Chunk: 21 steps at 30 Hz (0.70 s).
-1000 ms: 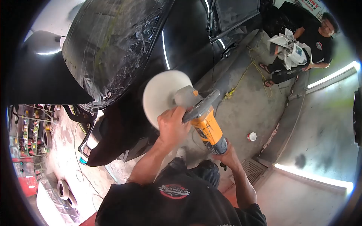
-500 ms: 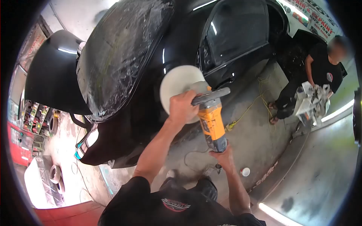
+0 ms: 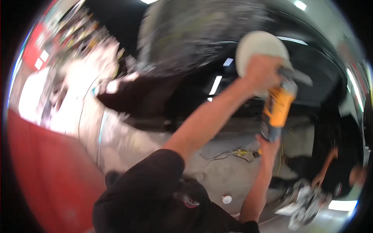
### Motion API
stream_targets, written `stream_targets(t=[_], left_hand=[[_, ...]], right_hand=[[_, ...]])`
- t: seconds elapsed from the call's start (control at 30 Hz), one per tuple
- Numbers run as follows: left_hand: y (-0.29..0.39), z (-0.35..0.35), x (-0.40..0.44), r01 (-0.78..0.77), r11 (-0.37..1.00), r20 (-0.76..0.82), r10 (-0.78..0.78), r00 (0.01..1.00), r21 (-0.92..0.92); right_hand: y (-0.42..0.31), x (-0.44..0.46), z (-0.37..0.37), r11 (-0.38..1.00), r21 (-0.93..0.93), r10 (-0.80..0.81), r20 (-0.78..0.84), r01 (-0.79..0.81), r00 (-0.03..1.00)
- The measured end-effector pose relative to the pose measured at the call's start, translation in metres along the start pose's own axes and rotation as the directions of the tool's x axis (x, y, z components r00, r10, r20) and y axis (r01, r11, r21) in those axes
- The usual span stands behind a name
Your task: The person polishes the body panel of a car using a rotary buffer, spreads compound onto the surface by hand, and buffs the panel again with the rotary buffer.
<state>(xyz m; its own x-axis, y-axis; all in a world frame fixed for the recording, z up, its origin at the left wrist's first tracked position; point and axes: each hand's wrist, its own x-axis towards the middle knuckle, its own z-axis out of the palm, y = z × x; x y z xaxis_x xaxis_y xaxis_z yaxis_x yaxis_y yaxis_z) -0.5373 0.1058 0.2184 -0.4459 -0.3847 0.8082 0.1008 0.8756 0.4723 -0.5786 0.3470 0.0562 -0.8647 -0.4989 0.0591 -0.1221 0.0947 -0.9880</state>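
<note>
An orange and grey power polisher [image 3: 279, 105] with a round white pad [image 3: 258, 46] is between my hands. My left hand [image 3: 265, 72] is closed on the front of the tool, beside its dark side handle, and covers part of the pad. Lower down, my right hand [image 3: 269, 143] is wrapped round the dark rear end of the body. The pad is in front of the glossy black car [image 3: 186, 95]; whether it touches the panel I cannot tell. Plastic film [image 3: 194, 35] covers the windshield. The view is blurred by motion.
A co-worker [image 3: 342, 171] is at the lower right, near crumpled paper [image 3: 305, 204]. A cable [image 3: 223, 157] and a white cup [image 3: 227, 199] lie on the concrete floor [image 3: 213, 174]. Something red [image 3: 50, 167] fills the lower left, with cluttered shelves [image 3: 85, 35] above.
The camera view has swung round. The polisher and both my hands are further right and higher in the frame, still together. The co-worker now appears lower.
</note>
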Motion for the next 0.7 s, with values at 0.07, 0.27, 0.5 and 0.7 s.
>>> stream_targets(t=[0.07,0.27,0.5,0.7], left_hand=[[-0.019,-0.018,-0.047,-0.015,0.998,-0.031,0.014,0.999,-0.053],[-0.03,-0.131,-0.206,0.174,0.982,-0.058,-0.178,0.982,-0.072],[-0.051,-0.252,-0.314,0.405,0.9,-0.222,-0.367,0.903,0.161],[-0.074,-0.36,-0.35,0.543,0.767,-0.466,-0.362,0.807,0.343]], right_hand=[[0.012,-0.029,0.009,0.996,-0.087,0.004,0.046,0.0,0.999],[0.079,-0.134,0.027,0.707,-0.702,0.004,0.128,0.088,0.992],[0.033,-0.192,0.126,0.882,-0.464,0.144,0.433,0.083,0.89],[0.004,-0.207,0.223,0.828,-0.551,0.285,0.571,0.102,0.77]])
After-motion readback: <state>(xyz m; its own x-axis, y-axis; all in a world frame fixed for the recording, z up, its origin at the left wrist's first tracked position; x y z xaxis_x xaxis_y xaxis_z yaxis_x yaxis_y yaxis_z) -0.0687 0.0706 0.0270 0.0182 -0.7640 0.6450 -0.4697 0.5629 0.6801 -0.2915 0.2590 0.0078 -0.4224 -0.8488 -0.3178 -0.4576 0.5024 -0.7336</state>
